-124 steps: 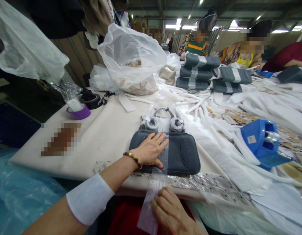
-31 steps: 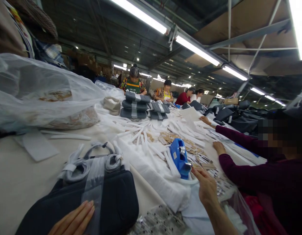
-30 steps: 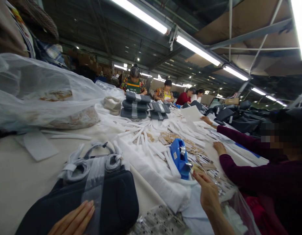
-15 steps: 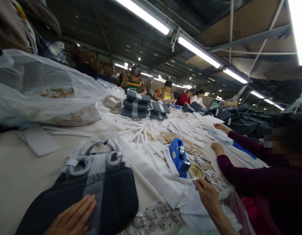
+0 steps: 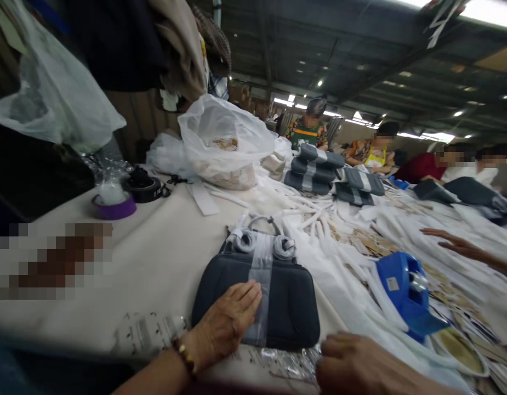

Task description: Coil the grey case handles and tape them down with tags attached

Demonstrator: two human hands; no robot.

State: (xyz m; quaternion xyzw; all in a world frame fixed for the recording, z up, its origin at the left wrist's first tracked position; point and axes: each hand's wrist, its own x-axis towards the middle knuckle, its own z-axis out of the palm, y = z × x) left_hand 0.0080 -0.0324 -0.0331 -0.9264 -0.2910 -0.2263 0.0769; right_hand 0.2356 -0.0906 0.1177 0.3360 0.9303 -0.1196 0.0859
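Observation:
A dark navy padded bag [image 5: 292,299] lies flat on the cloth-covered table. A translucent band [image 5: 262,258] runs down its middle, and two wrapped strap coils [image 5: 284,247] sit at its top edge with a loop handle. My left hand [image 5: 228,312], with a beaded bracelet at the wrist, rests flat on the bag and the band, fingers stretched out. Beside the bag's lower right corner, my right hand [image 5: 355,362] is blurred, its fingers curled in; what they hold, if anything, is hidden. A blue tape dispenser [image 5: 401,291] stands to the right.
White foam strips [image 5: 314,216] and cardboard scraps [image 5: 364,241] cover the right side. Stacked wrapped bags [image 5: 313,170] stand behind. At the left are a purple tape roll [image 5: 114,210] and a big plastic bag [image 5: 226,142]. A co-worker's hand [image 5: 454,241] reaches in from the right.
The view has swung left, so the bag appears nearer the middle. My right hand has come from beside the tape dispenser to the bag's lower right corner. My left hand stays on the bag.

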